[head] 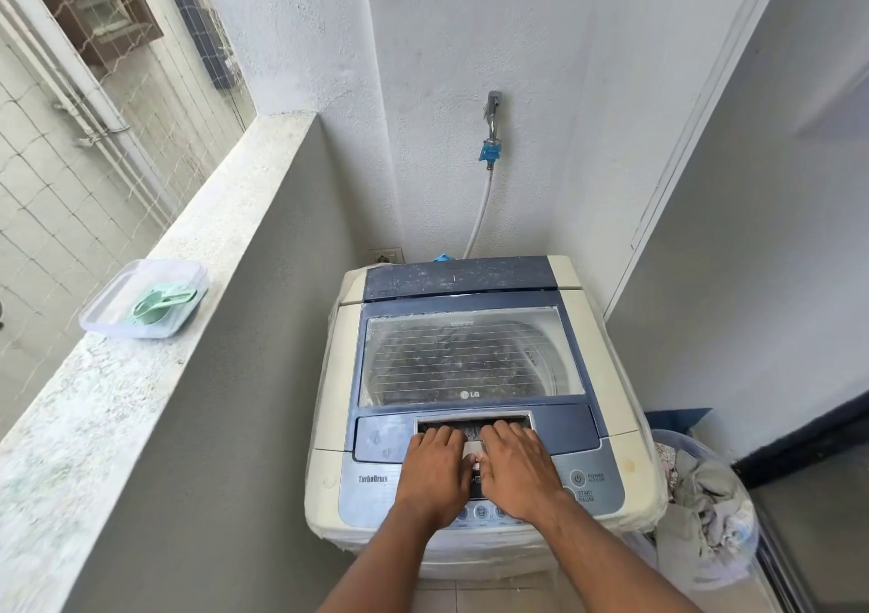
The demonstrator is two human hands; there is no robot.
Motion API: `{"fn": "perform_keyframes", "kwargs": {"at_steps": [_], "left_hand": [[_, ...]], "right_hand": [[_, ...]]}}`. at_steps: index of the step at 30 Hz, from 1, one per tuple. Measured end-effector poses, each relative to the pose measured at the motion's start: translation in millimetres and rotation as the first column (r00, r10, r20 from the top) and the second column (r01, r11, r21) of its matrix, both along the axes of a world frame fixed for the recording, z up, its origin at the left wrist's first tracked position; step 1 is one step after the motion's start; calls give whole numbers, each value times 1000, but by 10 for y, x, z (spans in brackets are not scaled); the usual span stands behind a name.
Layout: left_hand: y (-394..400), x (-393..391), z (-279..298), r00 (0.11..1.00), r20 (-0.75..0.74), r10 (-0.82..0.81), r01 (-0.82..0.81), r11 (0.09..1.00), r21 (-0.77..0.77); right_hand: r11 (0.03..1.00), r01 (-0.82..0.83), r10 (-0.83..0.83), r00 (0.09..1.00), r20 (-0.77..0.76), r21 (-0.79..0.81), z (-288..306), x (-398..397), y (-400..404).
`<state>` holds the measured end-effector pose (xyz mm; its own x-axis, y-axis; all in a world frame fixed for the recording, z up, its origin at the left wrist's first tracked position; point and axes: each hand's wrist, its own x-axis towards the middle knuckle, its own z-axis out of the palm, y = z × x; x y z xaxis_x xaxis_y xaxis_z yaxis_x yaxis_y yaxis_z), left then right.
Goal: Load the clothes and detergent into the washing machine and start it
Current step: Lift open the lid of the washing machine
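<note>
A top-loading washing machine (470,292) stands in the corner with its blue glass lid (470,358) closed; something dark shows in the drum through the glass. My left hand (435,469) and my right hand (515,464) lie side by side on the lid's front, fingertips hooked into the recessed lid handle (475,422). A basket of clothes (705,495) sits on the floor right of the machine. A clear box (143,299) with white detergent powder and a green scoop (162,306) rests on the left ledge.
The control panel with the power button (577,477) lies under and right of my hands. A tap (492,114) with a hose runs down the back wall. A stone ledge (141,377) borders the left; a wall stands to the right.
</note>
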<state>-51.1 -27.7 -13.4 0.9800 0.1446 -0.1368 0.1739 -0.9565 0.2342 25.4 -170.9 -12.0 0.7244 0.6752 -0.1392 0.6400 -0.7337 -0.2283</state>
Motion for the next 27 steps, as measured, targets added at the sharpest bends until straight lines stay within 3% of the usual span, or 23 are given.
{"fn": "perform_keyframes", "kwargs": {"at_steps": [10, 19, 27], "left_hand": [[-51, 28, 152, 998, -37, 52, -54, 998, -40], [-14, 30, 442, 981, 142, 132, -111, 983, -143], [189, 266, 990, 949, 289, 129, -84, 983, -163]], "right_hand": [[999, 11, -14, 996, -84, -33, 186, -3, 17], [995, 15, -12, 1000, -27, 100, 512, 35, -13], [983, -43, 17, 990, 140, 181, 1017, 307, 78]]}}
